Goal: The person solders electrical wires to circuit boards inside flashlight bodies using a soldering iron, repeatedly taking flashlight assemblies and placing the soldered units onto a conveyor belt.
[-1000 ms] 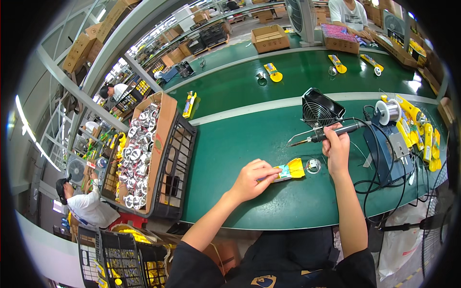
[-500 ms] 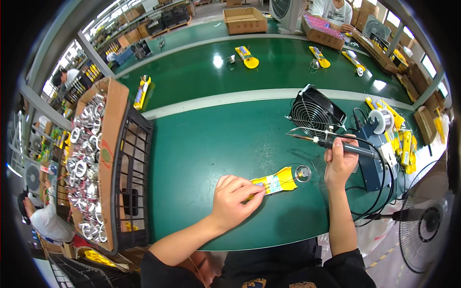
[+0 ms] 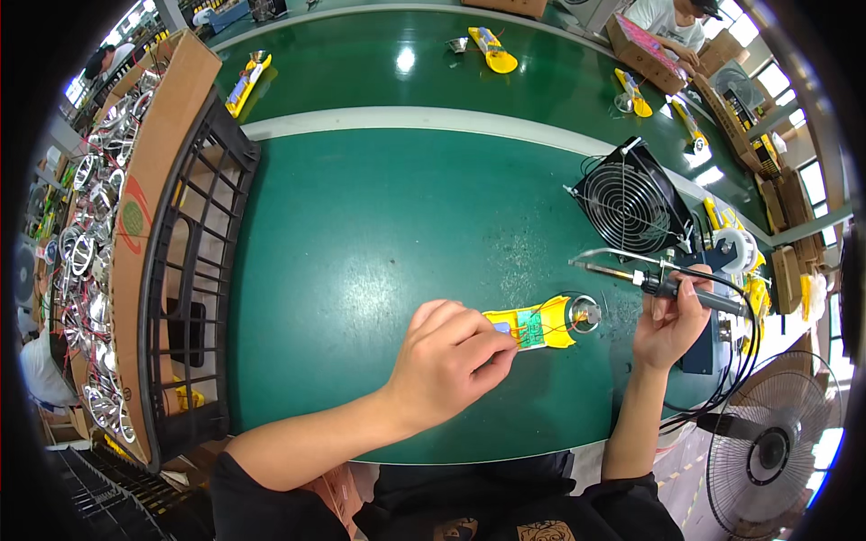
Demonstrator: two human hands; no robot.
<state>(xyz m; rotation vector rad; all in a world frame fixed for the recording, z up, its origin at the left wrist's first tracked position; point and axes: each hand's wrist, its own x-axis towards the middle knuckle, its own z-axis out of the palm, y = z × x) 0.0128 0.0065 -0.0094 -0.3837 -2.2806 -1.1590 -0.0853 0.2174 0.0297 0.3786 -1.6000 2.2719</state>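
A yellow flashlight housing [image 3: 560,336] lies on the green bench with its inside facing up. It contains a green circuit board [image 3: 530,328], thin wires and part of a blue battery. A clear, silvery lamp cup [image 3: 585,313] sits at its right end, joined by wires. My left hand [image 3: 456,365] is closed over the housing's left end, thumb and forefinger pinched at the wires beside the board; whether a wire is between them is hidden. My right hand [image 3: 672,323] grips a soldering iron [image 3: 690,290] with a thin metal feed tube along it. Its tip points left, above the bench and apart from the board.
A black fan [image 3: 629,203] stands behind the iron, near a solder spool [image 3: 735,250]. At left, a black crate [image 3: 194,270] and a carton [image 3: 149,234] of silvery lamp cups border the bench. Yellow flashlight parts [image 3: 492,50] lie on the far belt. A person works at the far right.
The view has tilted down and turned, shifting the scene. My left hand still pinches at the housing, and the iron remains raised in my right hand. The circuit board shows more plainly now.
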